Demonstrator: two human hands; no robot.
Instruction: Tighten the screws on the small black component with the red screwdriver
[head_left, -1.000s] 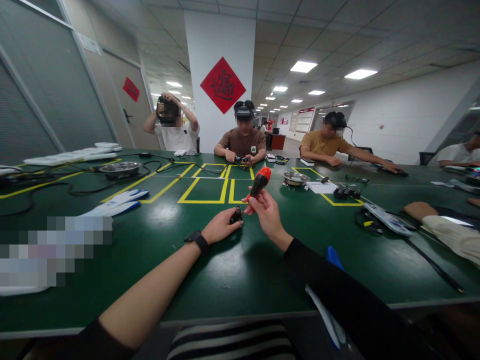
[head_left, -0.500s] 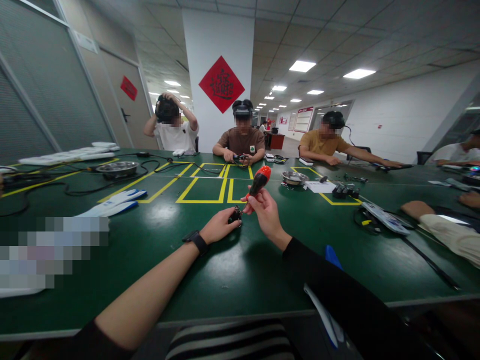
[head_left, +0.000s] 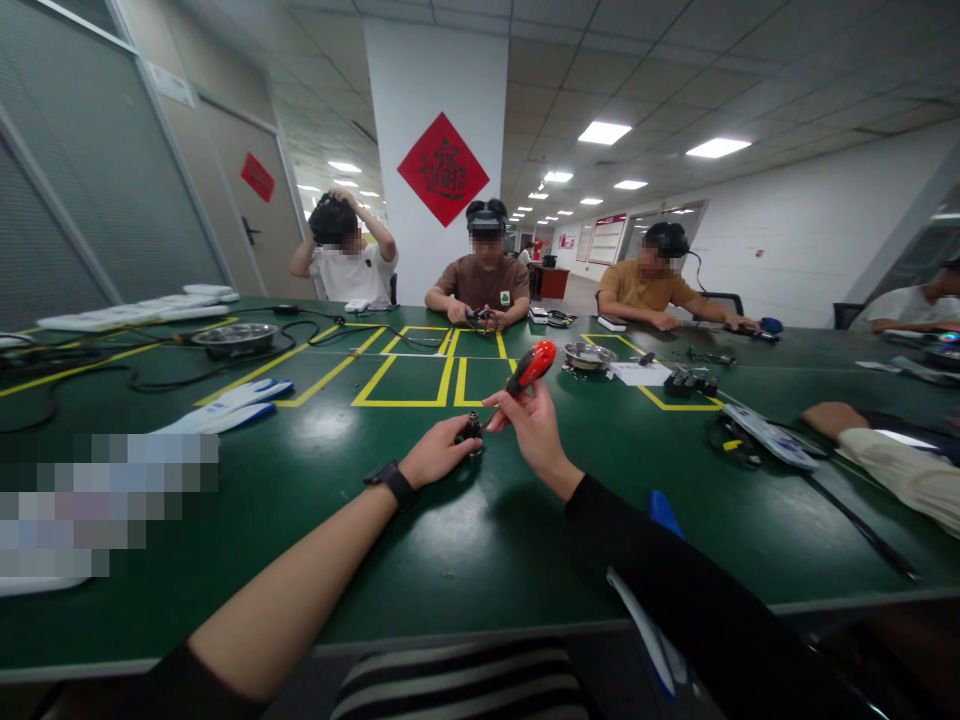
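Just above the green table, my left hand is closed around a small black part with a metallic-looking top; its exact kind is too small to make out. My right hand grips a screwdriver with a red and black handle, held tilted with the handle up and to the right. The thin shaft points down and left to the side of the black part. Whether the tip touches the part I cannot tell.
Yellow tape marks the green table. White-blue gloves lie left; cables and a metal bowl stand beyond. Rightward are another metal bowl, paper, black parts and a long flat packet. Several people sit around the table.
The screwdriver's handle has leaned further right and turned in my right hand. My left hand stays put with the black part. At far right, a co-worker's outstretched arm has drawn back.
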